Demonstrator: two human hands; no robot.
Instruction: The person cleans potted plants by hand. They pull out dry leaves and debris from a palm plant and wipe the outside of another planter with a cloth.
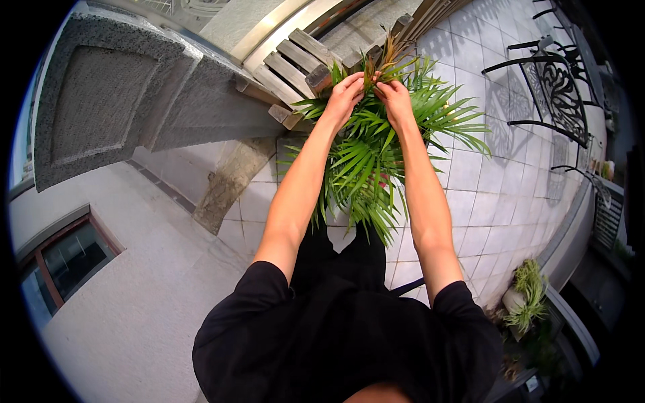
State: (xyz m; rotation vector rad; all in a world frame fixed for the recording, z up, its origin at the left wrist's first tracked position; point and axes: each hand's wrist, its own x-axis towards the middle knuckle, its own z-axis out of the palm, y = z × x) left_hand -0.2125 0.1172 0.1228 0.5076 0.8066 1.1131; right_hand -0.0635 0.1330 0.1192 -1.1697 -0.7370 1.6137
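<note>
A leafy green potted-type palm (pixel 366 164) spreads in front of me, its pot hidden under the fronds. Both my arms reach out over it. At its far top, a frond with browned, dried tips (pixel 392 55) stands up between my hands. My left hand (pixel 345 101) is closed, fingers and thumb pinching a leaf of that frond from the left. From the right, my right hand (pixel 395 102) pinches the same browned leaves, close to the left one. Its fingertips are partly covered by foliage.
Weathered wooden slats (pixel 295 64) lie just beyond the palm, beside a grey stone pillar (pixel 101 101) on the left. Pale floor tiles (pixel 470 181) extend to the right, where a black metal chair (pixel 554 87) stands. Another potted plant (pixel 527 295) is at lower right.
</note>
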